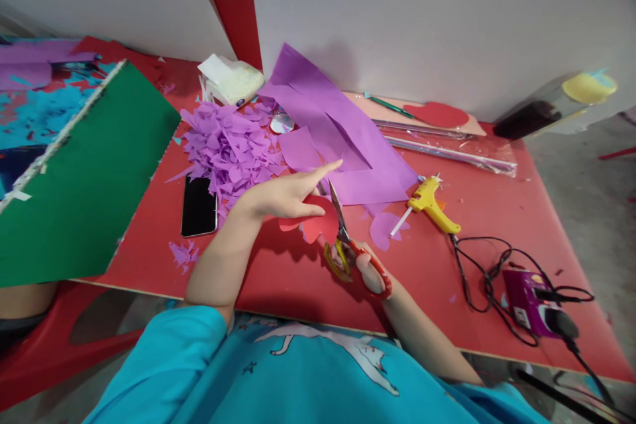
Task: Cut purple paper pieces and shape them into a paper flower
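Note:
My left hand grips a red paper cutout with a scalloped, petal-like edge, its thumb on top and index finger stretched forward. Some of the fingers are hidden under the paper. In my right hand is a pair of scissors with one red and one yellow handle loop. The blades are parted and point away from me at the cutout's right edge. Below both hands lies the red tabletop. Just beyond them are purple paper sheets.
A heap of purple paper scraps partly covers a phone. On the right lie a yellow glue gun, its cord and a purple power box. A green board stands at left; a dark bottle is at back right.

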A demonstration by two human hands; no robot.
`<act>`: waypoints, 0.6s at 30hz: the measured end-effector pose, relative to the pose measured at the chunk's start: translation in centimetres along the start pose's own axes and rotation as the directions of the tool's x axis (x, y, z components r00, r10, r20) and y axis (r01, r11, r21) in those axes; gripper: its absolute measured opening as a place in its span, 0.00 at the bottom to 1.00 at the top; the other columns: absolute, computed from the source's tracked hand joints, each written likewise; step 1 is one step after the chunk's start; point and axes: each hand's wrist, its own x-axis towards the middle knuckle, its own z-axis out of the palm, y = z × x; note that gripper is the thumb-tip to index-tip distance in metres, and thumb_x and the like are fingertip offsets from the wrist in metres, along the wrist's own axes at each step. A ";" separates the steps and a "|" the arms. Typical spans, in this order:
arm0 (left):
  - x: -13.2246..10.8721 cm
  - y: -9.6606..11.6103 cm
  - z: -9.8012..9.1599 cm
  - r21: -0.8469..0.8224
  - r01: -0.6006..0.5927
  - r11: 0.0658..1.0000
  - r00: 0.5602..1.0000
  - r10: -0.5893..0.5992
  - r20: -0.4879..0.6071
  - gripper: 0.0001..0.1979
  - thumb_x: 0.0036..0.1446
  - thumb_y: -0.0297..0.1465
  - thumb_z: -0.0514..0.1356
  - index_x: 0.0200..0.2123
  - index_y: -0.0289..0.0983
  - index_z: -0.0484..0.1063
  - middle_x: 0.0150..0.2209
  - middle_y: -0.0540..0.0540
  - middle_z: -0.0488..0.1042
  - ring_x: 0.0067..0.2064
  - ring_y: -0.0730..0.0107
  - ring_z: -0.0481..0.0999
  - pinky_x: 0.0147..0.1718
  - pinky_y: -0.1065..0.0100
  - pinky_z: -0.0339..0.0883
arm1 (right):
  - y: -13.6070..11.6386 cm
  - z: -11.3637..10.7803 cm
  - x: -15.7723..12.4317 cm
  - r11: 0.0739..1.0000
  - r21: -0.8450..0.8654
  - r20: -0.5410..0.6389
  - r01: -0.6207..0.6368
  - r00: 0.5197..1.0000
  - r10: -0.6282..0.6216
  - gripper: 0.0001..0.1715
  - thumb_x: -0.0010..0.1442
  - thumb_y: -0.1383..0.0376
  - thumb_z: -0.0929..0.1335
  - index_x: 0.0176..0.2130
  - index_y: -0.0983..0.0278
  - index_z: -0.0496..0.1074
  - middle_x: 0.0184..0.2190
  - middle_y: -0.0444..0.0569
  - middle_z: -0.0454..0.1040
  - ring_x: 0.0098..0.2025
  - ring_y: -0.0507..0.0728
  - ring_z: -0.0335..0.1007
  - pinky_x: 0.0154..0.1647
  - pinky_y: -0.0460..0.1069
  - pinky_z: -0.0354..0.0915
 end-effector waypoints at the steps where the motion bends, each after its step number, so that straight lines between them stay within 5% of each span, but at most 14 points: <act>1: 0.0 0.0 0.0 -0.008 -0.001 1.000 1.000 0.001 0.003 0.43 0.54 0.28 0.58 0.64 0.31 0.31 0.20 0.56 0.66 0.21 0.77 0.66 0.19 0.77 0.57 | 0.0 0.0 0.0 1.000 0.004 0.000 -0.001 1.000 0.001 0.35 0.45 0.33 0.60 0.26 0.62 0.61 0.20 0.40 0.55 0.16 0.47 0.50 0.15 0.46 0.49; 18: -0.1 0.4 -0.1 0.067 -0.045 0.997 0.995 0.051 -0.086 0.45 0.54 0.34 0.58 0.63 0.27 0.29 0.16 0.60 0.57 0.20 0.75 0.63 0.24 0.72 0.59 | 0.6 -0.3 -0.3 0.987 -0.158 -0.061 0.027 0.997 -0.037 0.35 0.51 0.34 0.55 0.25 0.63 0.59 0.16 0.39 0.56 0.14 0.47 0.51 0.15 0.45 0.48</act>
